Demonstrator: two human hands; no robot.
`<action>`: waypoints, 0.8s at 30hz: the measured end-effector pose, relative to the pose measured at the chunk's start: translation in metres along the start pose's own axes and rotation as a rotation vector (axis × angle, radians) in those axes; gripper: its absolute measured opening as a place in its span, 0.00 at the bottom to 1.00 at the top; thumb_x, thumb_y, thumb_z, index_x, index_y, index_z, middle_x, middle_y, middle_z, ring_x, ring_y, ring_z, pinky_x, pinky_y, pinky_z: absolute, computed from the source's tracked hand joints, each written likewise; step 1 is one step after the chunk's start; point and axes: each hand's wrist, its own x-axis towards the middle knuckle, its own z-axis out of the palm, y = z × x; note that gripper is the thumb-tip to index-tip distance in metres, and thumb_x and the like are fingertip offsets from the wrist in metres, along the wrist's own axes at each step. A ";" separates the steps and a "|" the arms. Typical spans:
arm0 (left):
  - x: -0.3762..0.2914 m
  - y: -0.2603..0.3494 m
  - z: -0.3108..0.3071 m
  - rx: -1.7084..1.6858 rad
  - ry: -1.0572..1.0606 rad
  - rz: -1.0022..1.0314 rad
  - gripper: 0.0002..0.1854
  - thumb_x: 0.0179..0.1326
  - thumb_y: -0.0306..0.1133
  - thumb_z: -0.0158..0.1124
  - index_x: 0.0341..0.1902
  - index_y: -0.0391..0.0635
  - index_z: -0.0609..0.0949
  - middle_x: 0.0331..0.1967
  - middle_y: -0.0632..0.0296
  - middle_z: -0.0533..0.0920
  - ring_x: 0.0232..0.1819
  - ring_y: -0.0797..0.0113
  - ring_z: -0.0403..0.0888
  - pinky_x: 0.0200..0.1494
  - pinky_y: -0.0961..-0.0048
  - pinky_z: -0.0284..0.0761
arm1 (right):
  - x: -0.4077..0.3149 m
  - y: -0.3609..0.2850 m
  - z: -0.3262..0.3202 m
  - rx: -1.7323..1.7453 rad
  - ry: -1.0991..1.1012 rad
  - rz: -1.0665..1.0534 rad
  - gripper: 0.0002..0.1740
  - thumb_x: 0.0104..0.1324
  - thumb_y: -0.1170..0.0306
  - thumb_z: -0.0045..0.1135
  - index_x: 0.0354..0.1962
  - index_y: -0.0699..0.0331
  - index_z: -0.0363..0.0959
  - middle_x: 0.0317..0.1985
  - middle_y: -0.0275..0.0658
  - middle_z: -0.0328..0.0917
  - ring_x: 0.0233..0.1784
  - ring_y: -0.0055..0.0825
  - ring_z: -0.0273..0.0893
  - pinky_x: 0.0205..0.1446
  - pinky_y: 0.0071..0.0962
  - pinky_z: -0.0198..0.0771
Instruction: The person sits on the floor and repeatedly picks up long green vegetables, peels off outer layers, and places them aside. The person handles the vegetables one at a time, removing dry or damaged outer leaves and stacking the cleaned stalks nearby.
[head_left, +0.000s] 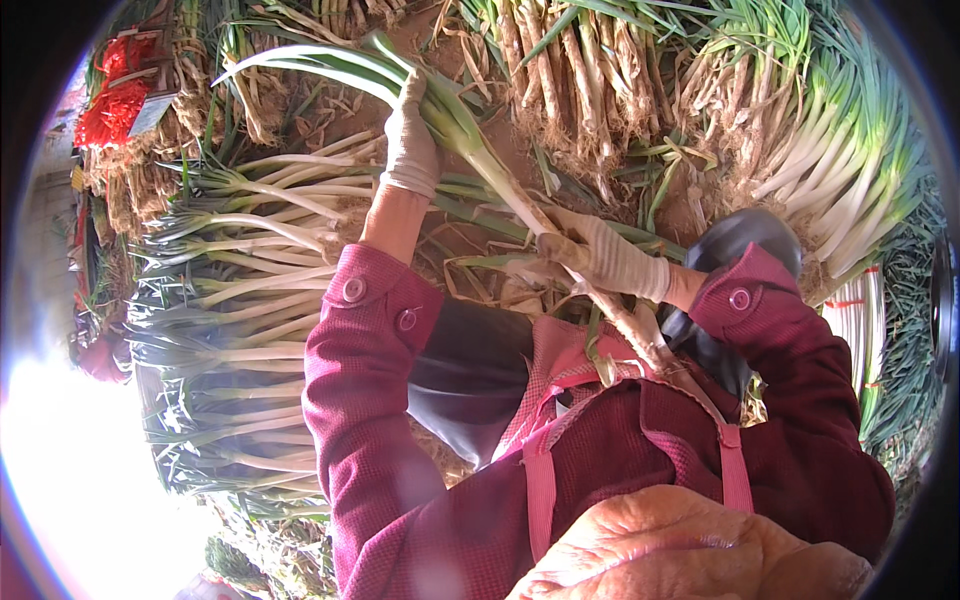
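Note:
A long green onion (510, 187) slants across the middle of the view, its green leaves at the upper left and its root end low by the pink apron. My left hand (412, 142), in a pale knit glove, is closed around the leaves near the top. My right hand (600, 251), gloved too, grips the stalk about midway down. Dry outer skin clings to the lower stalk, and a peeled strip (604, 364) hangs beside it over the apron (577, 345).
Peeled green onions (277, 285) lie in a long row at the left. Unpeeled bundles with brown roots (585, 90) stand ahead. White-stalked onions (847, 172) are piled at the right, near banded ones (855, 322). Red ties (116, 105) hang at the upper left. Leaf scraps litter the soil.

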 end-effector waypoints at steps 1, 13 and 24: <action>-0.002 0.000 0.006 -0.008 -0.009 0.014 0.18 0.69 0.47 0.61 0.51 0.45 0.78 0.39 0.60 0.83 0.41 0.65 0.82 0.47 0.65 0.80 | 0.010 0.000 0.000 -0.046 0.032 -0.104 0.31 0.73 0.57 0.55 0.65 0.69 0.62 0.41 0.36 0.80 0.38 0.16 0.76 0.41 0.20 0.75; -0.021 -0.013 0.054 -0.176 -0.067 0.020 0.18 0.67 0.42 0.64 0.51 0.40 0.80 0.40 0.60 0.82 0.40 0.69 0.80 0.46 0.71 0.79 | 0.064 -0.030 -0.010 -0.277 0.441 -0.399 0.30 0.61 0.60 0.73 0.52 0.71 0.71 0.44 0.41 0.82 0.46 0.24 0.79 0.51 0.27 0.76; -0.032 -0.020 0.062 -0.167 -0.012 0.032 0.17 0.64 0.41 0.66 0.46 0.38 0.81 0.33 0.60 0.83 0.31 0.70 0.80 0.36 0.70 0.80 | 0.051 -0.025 -0.005 -0.191 0.450 -0.563 0.21 0.58 0.63 0.75 0.42 0.68 0.78 0.33 0.34 0.84 0.36 0.18 0.79 0.42 0.24 0.76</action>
